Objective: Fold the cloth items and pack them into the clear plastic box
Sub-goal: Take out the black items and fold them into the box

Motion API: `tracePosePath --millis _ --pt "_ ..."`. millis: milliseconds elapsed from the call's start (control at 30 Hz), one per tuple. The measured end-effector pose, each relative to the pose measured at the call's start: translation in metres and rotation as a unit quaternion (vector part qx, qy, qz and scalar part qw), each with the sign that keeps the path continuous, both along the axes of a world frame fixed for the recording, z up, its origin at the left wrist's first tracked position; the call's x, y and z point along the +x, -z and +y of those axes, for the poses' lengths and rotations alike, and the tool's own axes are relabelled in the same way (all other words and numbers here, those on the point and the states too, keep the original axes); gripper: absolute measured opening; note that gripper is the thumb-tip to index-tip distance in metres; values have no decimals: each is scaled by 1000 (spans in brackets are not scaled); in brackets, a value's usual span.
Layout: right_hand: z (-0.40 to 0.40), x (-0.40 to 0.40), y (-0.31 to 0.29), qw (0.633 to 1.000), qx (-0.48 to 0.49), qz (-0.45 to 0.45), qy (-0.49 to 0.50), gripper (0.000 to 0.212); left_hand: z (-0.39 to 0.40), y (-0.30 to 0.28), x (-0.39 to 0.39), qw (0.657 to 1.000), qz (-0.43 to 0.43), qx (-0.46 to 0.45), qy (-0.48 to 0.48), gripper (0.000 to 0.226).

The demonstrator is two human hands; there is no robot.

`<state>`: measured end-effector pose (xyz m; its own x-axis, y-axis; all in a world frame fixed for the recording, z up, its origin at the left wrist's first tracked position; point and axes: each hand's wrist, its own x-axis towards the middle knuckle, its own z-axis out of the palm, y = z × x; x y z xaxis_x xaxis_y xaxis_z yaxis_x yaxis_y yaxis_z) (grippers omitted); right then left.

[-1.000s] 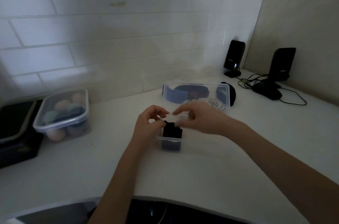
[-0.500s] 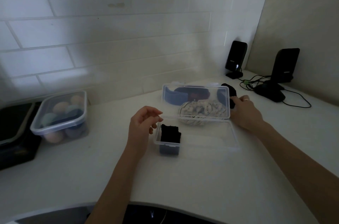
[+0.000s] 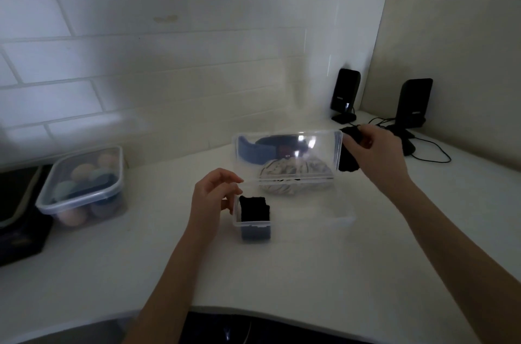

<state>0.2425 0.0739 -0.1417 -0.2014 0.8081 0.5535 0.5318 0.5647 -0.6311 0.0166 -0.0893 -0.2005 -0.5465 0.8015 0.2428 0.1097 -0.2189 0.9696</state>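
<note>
Left hand [image 3: 215,197] idle at box's left end; right hand [image 3: 375,152] gripping a black cloth [image 3: 349,152] far right.

Left: fingers loosely curled, nothing held, hovering beside the clear plastic box [image 3: 290,214], likely ready to steady it. A folded black cloth [image 3: 255,209] stands in the box's left end; most of it unfilled. Lid [image 3: 287,159] upright; blue and patterned cloths wait behind. Right: arm reaching far past the lid, fingers closed round the dark piece, probably next for folding.

The lid [image 3: 287,157] blurs the blue cloth [image 3: 255,153] and patterned cloth [image 3: 293,178] behind it. The right hand [image 3: 375,152] covers part of a black cloth [image 3: 348,162], perhaps a sock. A dark object [image 3: 17,219] is cut off at left.
</note>
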Motion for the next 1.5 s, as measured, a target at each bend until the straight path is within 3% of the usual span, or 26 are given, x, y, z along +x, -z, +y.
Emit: tracePosePath --millis 133,367,433,500,533,600,667,733,800,867,933,1033,1167,1267,1400,1500 --pt "-20 8 -18 999 36 9 26 39 -1 -1 3 1000 -2 0 -4 13" --pt "-52 3 -29 991 -29 56 -121 54 -3 -3 19 999 33 5 -8 22" --pt "-59 -1 -29 984 -74 65 -149 58 -6 -5 25 994 103 8 -37 11" --pt "-65 -5 -30 977 -106 78 -170 60 -10 -9 29 966 246 -18 -84 3" --pt "-68 -6 -31 972 -120 90 -180 60 -12 -13 32 945 312 -30 -97 5" --pt "-73 -10 -34 958 -153 127 -208 53 -14 -25 41 925 371 -36 -69 31" --pt "-76 -14 -36 922 -223 187 -256 49 -11 -39 52 940 335 -51 23 53" --pt "-79 -20 -33 867 -313 240 -305 47 -4 -48 63 955 264 -73 117 59" --pt "-80 -24 -26 838 -351 254 -332 47 4 -49 68 957 236 -80 148 55" --pt "-82 -25 -22 829 -352 251 -355 41 9 -47 69 967 201 -64 144 37" --pt "-81 -23 -19 833 -335 234 -373 22 10 -45 68 981 124 -41 143 21" --pt "-76 -21 -15 885 -280 174 -329 5 9 -45 64 988 23 -17 153 11" --pt "-76 -24 -15 917 -276 104 -269 29 11 -46 63 988 -18 -9 152 15" --pt "-82 -27 -14 920 -248 31 -302 24 12 -48 65 988 -8 -5 152 19" --pt "-85 -28 -17 926 -212 113 -291 7 10 -51 64 980 -7 -23 195 20" --pt "-83 -24 -21 915 -232 155 -293 14 9 -52 62 966 -48 -49 247 23"
